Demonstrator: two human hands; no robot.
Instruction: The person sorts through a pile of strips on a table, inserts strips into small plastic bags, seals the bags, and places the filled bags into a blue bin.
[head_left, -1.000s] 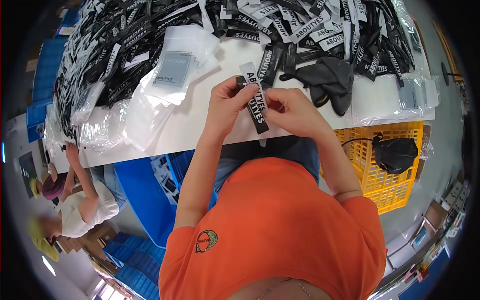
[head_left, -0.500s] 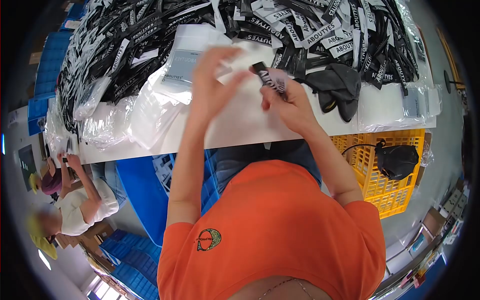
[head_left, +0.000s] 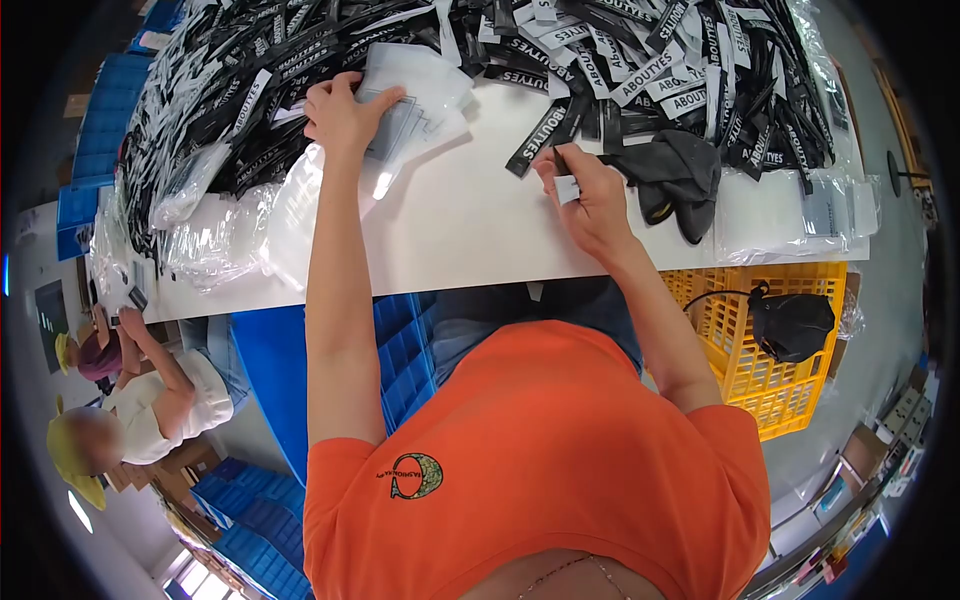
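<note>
My left hand [head_left: 342,118] is at the back left of the table, its thumb stretched over a fanned stack of clear plastic bags [head_left: 425,105]. Its fingers are spread along the left side of the bags, apart from the thumb. My right hand [head_left: 592,200] is closed in a pinch over the table, right of centre. A folded black label strip with a white end [head_left: 567,189] shows between its fingers, mostly hidden by them. Just beyond the fingertips, a black strip printed ABOUTYES [head_left: 537,140] reaches out from the pile.
Black and white printed strips [head_left: 650,70] are heaped along the back. Dark grey cloth [head_left: 665,175] lies right of my right hand, with packed clear bags [head_left: 765,220] beyond. A yellow crate [head_left: 740,360] and blue bin [head_left: 270,370] flank me. Another person [head_left: 165,400] works at left.
My left hand has moved left and back onto the bags, which now lie more fanned and tilted. My right hand has shifted slightly right and nearer me, turning the strip so its white end shows.
</note>
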